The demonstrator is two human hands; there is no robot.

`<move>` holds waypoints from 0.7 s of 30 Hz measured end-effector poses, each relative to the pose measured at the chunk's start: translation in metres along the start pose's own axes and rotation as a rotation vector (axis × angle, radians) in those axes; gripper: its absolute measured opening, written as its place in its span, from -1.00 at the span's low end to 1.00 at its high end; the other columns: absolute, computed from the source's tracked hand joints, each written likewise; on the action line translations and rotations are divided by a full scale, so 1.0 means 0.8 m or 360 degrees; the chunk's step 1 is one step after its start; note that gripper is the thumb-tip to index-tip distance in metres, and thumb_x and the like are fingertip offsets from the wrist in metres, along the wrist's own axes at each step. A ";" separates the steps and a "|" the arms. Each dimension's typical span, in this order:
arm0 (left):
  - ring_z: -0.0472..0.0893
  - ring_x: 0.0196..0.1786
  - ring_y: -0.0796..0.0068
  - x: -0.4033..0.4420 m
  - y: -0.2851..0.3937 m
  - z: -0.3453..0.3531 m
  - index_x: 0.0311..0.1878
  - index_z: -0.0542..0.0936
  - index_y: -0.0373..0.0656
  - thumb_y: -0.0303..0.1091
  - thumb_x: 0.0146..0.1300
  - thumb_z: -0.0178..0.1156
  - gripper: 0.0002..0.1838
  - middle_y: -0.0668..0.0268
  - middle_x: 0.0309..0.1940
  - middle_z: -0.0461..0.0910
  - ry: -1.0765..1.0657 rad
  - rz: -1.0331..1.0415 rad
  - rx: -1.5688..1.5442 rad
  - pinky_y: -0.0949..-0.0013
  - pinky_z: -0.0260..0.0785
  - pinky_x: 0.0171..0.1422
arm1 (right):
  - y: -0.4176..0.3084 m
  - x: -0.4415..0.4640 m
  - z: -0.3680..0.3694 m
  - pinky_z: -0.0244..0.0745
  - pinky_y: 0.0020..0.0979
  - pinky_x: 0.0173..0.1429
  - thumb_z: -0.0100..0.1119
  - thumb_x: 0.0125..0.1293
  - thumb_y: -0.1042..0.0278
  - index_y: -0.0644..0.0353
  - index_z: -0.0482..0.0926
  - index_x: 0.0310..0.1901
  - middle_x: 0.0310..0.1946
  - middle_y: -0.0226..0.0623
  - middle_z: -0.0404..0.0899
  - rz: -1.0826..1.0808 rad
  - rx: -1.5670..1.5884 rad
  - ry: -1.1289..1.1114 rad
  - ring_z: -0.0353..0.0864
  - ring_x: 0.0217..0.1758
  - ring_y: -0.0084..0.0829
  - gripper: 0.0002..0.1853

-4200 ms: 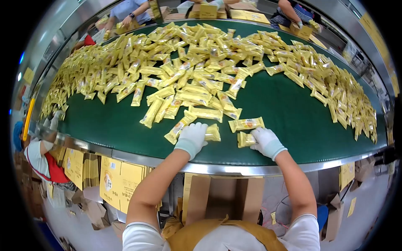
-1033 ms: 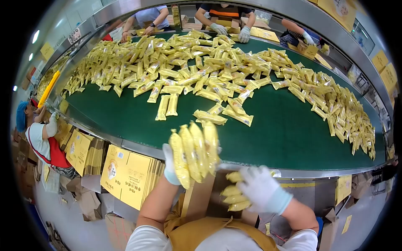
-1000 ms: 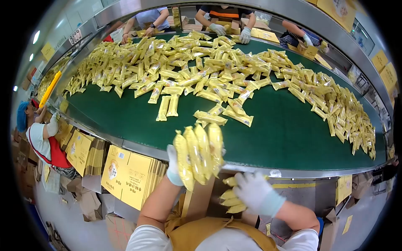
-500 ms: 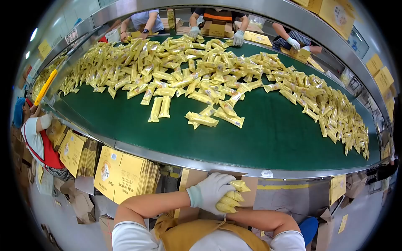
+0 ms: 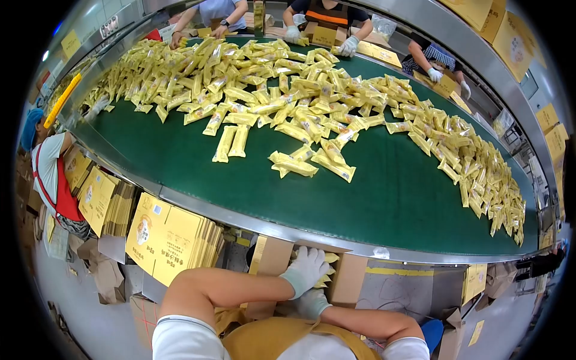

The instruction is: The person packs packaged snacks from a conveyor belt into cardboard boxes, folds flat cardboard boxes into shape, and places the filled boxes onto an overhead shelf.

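My left hand (image 5: 306, 271), in a white glove, is closed around several yellow snack packets (image 5: 327, 270) inside an open cardboard box (image 5: 348, 279). Just below it is my right hand (image 5: 312, 303), also gloved. Its fingers are hidden under the left hand and the packets, so its grip does not show. The box stands against the near edge of a green conveyor belt (image 5: 198, 180), between my body and the belt.
A long heap of yellow packets (image 5: 312, 102) lies along the belt. Flat yellow cartons (image 5: 162, 237) stand stacked at left. Co-workers' gloved hands (image 5: 349, 45) are across the belt. A person in a red apron (image 5: 66, 195) stands at far left, near a yellow bar (image 5: 63, 101).
Both hands have lowered the packets into the box, whose side flaps now show more. The right hand has come into sight beneath the left. The camera view has shifted slightly.
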State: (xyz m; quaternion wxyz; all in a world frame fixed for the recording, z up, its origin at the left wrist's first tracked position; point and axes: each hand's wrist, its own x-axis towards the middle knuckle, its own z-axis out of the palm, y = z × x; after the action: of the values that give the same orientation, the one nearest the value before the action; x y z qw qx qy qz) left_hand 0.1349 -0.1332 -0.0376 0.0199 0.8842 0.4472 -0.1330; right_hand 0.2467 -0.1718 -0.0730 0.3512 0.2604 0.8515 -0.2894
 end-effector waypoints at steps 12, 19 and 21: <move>0.24 0.58 -0.02 0.008 -0.087 -0.069 0.53 0.35 0.04 0.00 0.31 0.21 -0.27 -0.05 0.53 0.25 -0.0757 0.0450 -0.1081 0.02 0.07 0.64 | 0.079 -0.110 -0.167 0.59 -0.16 0.14 0.09 0.47 -0.20 0.26 0.62 0.18 -0.04 -0.05 0.74 -0.0749 0.0681 -0.0156 0.75 -0.07 -0.08 -0.38; 0.70 0.06 0.22 0.030 -0.314 -0.086 0.04 0.70 -0.21 -0.24 0.33 0.33 -0.68 0.16 -0.02 0.73 0.0876 -0.0274 -0.1489 0.28 0.50 0.25 | 0.235 -0.069 -0.301 0.51 -0.33 0.28 0.24 0.43 0.05 0.24 0.58 0.23 0.13 -0.11 0.65 -0.0136 0.1051 0.1520 0.65 0.16 -0.27 -0.51; 0.50 0.36 0.13 0.079 -0.347 -0.079 0.22 0.61 -0.19 -0.02 0.31 0.32 -0.46 0.10 0.24 0.60 0.0836 -0.0711 -0.1315 0.24 0.30 0.48 | 0.276 0.005 -0.340 0.42 -0.23 0.39 0.21 0.39 -0.09 0.20 0.52 0.30 0.29 -0.07 0.52 0.0088 0.0661 0.1720 0.54 0.30 -0.15 -0.38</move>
State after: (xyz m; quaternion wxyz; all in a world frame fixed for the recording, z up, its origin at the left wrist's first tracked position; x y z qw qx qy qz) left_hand -0.0368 0.0926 0.0310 0.2249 0.6895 0.6296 0.2786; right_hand 0.2654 0.1670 0.0148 -0.1846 0.4568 0.8282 -0.2671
